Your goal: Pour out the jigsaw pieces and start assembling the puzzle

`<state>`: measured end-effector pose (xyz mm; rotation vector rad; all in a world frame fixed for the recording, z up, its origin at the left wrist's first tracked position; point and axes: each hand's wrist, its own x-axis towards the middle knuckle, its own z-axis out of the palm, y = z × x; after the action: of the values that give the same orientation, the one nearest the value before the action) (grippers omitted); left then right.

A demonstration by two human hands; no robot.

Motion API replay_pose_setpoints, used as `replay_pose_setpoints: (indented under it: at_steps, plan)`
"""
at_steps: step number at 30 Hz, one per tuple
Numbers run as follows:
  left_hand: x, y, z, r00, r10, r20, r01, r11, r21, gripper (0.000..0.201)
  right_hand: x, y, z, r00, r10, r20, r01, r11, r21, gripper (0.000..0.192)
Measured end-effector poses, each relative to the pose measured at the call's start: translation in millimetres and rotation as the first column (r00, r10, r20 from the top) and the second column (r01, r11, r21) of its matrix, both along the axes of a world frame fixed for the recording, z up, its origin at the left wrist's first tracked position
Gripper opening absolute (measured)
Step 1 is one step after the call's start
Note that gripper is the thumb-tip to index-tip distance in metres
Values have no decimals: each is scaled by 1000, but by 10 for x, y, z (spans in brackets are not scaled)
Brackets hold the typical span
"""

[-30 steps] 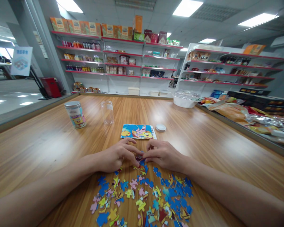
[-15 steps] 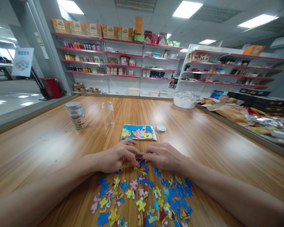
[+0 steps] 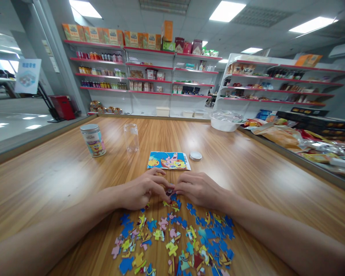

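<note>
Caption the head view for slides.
Left hand and right hand at multicoloured flat jigsaw pieces, near a blue rectangular cartoon card.

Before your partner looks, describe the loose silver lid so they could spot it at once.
On the wooden table, beyond the puzzle pieces, lies a blue cartoon card. To its right, the silver lid sits flat on the wood, unlike the silver top of the labelled canister.

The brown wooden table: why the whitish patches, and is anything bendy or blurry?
Head view: the brown wooden table shows glare, probably from white rectangular ceiling lights; head view: white, red-edged shelves slant, perhaps lens distortion; head view: blue, pink and yellow jigsaw pieces have clear outlines, but writing on the white-and-blue rectangular board is blurry.
</note>
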<state>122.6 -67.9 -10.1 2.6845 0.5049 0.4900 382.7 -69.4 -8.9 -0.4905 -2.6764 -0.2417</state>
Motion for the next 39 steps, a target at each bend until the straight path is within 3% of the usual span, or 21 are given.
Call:
replay_pose_setpoints:
  at_steps: [7,13,20,26,32,35,39]
  plan:
    - [21,-14,23,1000,-9,18,7,998,66,66,-4,-14,-22,975,-159,-156,131,976,-176,15]
    - [41,-49,51,997,30,-73,-18,988,154,74,-62,-90,-15,897,-409,-167,349,888,-301,23]
    - [70,-69,52,992,40,-123,-8,968,251,73,-155,-212,18,855,-504,-121,427,818,-386,17]
    - [70,-76,43,986,53,-157,-10,964,264,72,-202,-235,30,772,-628,-95,495,689,-530,10]
    - [67,-70,56,984,54,-169,-8,966,260,76,-195,-203,14,762,-645,-60,463,606,-647,7]
    - [68,-70,75,981,50,-187,0,967,256,80,-174,-193,25,780,-623,-61,442,617,-651,6]
    - [67,-75,92,980,50,-194,-1,970,243,82,-127,-182,24,855,-508,-109,402,780,-480,8]
